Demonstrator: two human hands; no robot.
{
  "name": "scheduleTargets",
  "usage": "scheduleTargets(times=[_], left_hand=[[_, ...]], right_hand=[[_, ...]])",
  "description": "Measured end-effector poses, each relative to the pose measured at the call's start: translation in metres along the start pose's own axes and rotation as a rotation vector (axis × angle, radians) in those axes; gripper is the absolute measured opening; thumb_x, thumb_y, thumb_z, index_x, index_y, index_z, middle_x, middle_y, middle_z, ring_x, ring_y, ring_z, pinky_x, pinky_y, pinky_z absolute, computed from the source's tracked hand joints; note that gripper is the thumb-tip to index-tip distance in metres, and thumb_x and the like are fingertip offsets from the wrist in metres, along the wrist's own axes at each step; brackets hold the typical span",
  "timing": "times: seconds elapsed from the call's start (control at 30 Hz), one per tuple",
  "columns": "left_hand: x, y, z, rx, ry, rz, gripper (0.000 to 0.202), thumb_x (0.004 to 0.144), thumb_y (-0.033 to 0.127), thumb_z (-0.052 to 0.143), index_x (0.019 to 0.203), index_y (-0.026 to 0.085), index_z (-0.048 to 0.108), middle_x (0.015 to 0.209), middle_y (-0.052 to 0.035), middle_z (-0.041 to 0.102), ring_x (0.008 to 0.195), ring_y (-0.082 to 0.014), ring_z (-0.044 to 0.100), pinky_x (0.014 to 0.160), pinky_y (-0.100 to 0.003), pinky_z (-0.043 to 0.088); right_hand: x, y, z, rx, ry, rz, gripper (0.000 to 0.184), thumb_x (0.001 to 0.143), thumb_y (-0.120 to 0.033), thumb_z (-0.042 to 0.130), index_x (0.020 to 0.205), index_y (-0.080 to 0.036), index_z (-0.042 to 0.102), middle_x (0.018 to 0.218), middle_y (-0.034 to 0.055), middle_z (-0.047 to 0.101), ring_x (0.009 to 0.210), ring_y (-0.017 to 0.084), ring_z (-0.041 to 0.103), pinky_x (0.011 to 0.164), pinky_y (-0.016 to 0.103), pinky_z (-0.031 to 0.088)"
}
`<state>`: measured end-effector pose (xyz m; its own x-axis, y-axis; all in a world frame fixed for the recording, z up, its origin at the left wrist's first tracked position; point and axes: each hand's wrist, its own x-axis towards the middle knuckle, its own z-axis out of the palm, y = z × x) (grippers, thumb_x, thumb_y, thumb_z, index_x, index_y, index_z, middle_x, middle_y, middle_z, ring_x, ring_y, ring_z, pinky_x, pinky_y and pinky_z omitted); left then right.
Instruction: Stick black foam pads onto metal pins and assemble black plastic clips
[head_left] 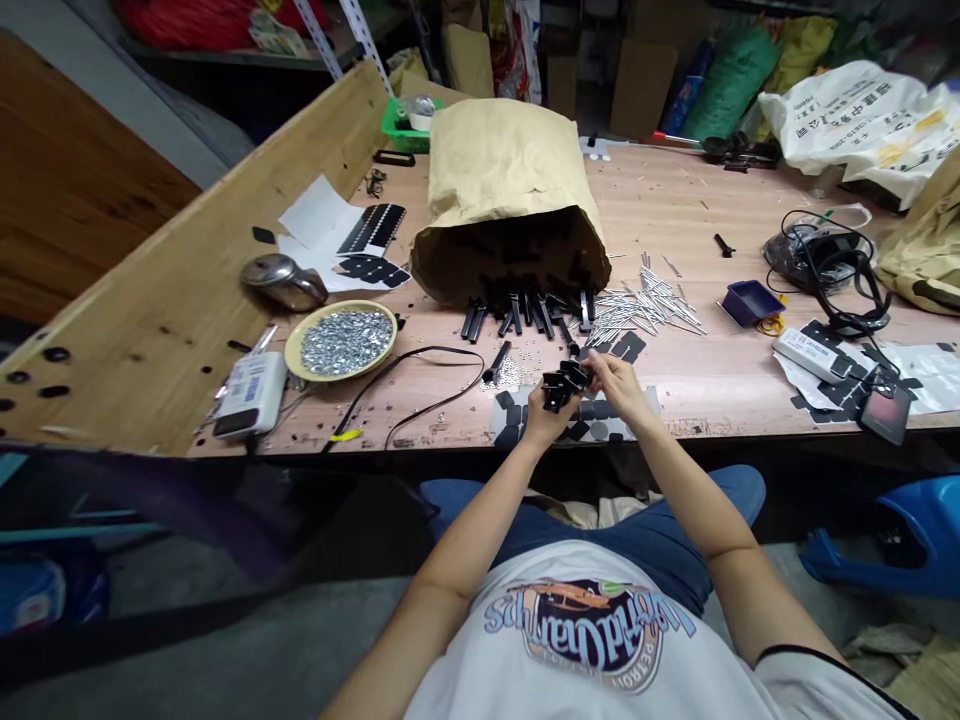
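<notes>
Near the table's front edge, my left hand (546,415) is closed around several small black plastic parts (564,384). My right hand (616,385) meets them from the right, its fingers pinched at the right end of the parts; whatever lies between those fingertips is too small to make out. Beneath both hands is a sheet of black stickers (600,425). Just beyond, more black plastic pieces (532,308) spill from the mouth of a brown paper sack (514,160). One loose black piece (497,361) lies left of my hands, among tiny scattered metal bits.
Thin metal pins (649,308) lie in a pile right of the sack. A yellow bowl of small metal pieces (300,370) stands to the left, near a white device (251,395). At right are a dark blue tray (750,302) and a black head strap (847,290). A wooden board (187,270) borders the left side.
</notes>
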<state>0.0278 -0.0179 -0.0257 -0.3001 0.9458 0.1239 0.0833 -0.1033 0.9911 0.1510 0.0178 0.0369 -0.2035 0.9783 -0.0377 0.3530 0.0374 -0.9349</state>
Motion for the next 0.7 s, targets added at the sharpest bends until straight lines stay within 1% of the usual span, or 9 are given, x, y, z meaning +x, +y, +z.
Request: scheduleTargets(times=[0.07, 0.13, 0.2, 0.27, 0.37, 0.43, 0.53, 0.63, 0.7], left_hand=[[0.0, -0.008, 0.003, 0.034, 0.045, 0.031, 0.021, 0.062, 0.033, 0.07, 0.071, 0.018, 0.057, 0.065, -0.0012, 0.064, 0.062, -0.0157, 0.061, 0.063, -0.028, 0.049], [-0.002, -0.015, 0.005, 0.064, 0.018, 0.045, 0.022, 0.062, 0.031, 0.07, 0.075, 0.019, 0.057, 0.065, -0.0011, 0.065, 0.062, -0.0159, 0.062, 0.061, -0.027, 0.048], [-0.004, -0.02, 0.006, 0.072, -0.038, 0.052, 0.023, 0.061, 0.028, 0.069, 0.079, 0.019, 0.058, 0.069, -0.002, 0.066, 0.064, -0.0165, 0.063, 0.06, -0.026, 0.048], [-0.006, -0.022, 0.004, 0.069, -0.081, 0.051, 0.023, 0.06, 0.026, 0.068, 0.08, 0.018, 0.059, 0.071, -0.0023, 0.067, 0.064, -0.0167, 0.063, 0.059, -0.026, 0.048], [-0.005, -0.024, 0.002, 0.071, -0.108, 0.034, 0.021, 0.058, 0.026, 0.07, 0.073, 0.019, 0.059, 0.064, -0.0001, 0.065, 0.06, -0.0159, 0.062, 0.057, -0.025, 0.047], [-0.004, -0.025, 0.002, 0.057, -0.065, 0.005, 0.022, 0.055, 0.027, 0.072, 0.07, 0.018, 0.059, 0.06, 0.0006, 0.064, 0.059, -0.016, 0.062, 0.057, -0.025, 0.048], [-0.002, -0.029, 0.003, -0.022, 0.059, -0.083, 0.025, 0.055, 0.031, 0.075, 0.069, 0.017, 0.06, 0.064, -0.0023, 0.067, 0.066, -0.0196, 0.065, 0.066, -0.031, 0.052], [-0.001, -0.033, 0.006, -0.107, 0.107, -0.161, 0.023, 0.055, 0.032, 0.076, 0.066, 0.017, 0.062, 0.063, -0.0036, 0.067, 0.072, -0.0228, 0.068, 0.077, -0.038, 0.054], [-0.001, -0.035, 0.008, -0.171, 0.099, -0.175, 0.023, 0.055, 0.03, 0.077, 0.068, 0.017, 0.064, 0.065, -0.0038, 0.068, 0.075, -0.0236, 0.068, 0.084, -0.043, 0.054]], right_hand=[[-0.007, 0.011, 0.01, 0.028, 0.09, -0.129, 0.064, 0.079, -0.071, 0.036, 0.105, -0.018, 0.063, 0.11, 0.0114, 0.062, 0.097, 0.021, 0.062, 0.077, 0.032, 0.052], [-0.013, 0.022, 0.021, -0.018, 0.111, -0.244, 0.07, 0.078, -0.073, 0.038, 0.123, -0.022, 0.054, 0.132, 0.0113, 0.05, 0.12, 0.024, 0.05, 0.095, 0.037, 0.045], [-0.021, 0.034, 0.032, -0.095, 0.087, -0.311, 0.067, 0.083, -0.07, 0.032, 0.129, -0.024, 0.05, 0.137, 0.0103, 0.046, 0.129, 0.024, 0.041, 0.107, 0.04, 0.035], [-0.027, 0.045, 0.042, -0.168, 0.075, -0.334, 0.062, 0.089, -0.063, 0.023, 0.134, -0.026, 0.045, 0.14, 0.0091, 0.043, 0.134, 0.022, 0.035, 0.112, 0.041, 0.028], [-0.031, 0.054, 0.045, -0.278, 0.11, -0.359, 0.06, 0.09, -0.059, 0.025, 0.142, -0.029, 0.031, 0.148, 0.008, 0.031, 0.139, 0.023, 0.026, 0.111, 0.045, 0.027], [-0.022, 0.056, 0.034, -0.373, 0.186, -0.383, 0.06, 0.09, -0.057, 0.029, 0.144, -0.029, 0.026, 0.149, 0.0083, 0.027, 0.14, 0.025, 0.022, 0.11, 0.047, 0.028], [0.015, 0.054, 0.002, -0.561, 0.339, -0.303, 0.048, 0.095, -0.042, 0.027, 0.139, -0.025, 0.034, 0.143, 0.0111, 0.035, 0.136, 0.024, 0.028, 0.107, 0.047, 0.032], [0.062, 0.053, -0.036, -0.848, 0.314, -0.083, 0.039, 0.093, -0.024, 0.032, 0.125, -0.012, 0.05, 0.13, 0.0193, 0.048, 0.122, 0.028, 0.041, 0.098, 0.044, 0.038], [0.085, 0.054, -0.054, -1.065, 0.225, 0.024, 0.037, 0.09, -0.013, 0.03, 0.116, -0.006, 0.056, 0.12, 0.0232, 0.053, 0.112, 0.03, 0.047, 0.09, 0.042, 0.04]])
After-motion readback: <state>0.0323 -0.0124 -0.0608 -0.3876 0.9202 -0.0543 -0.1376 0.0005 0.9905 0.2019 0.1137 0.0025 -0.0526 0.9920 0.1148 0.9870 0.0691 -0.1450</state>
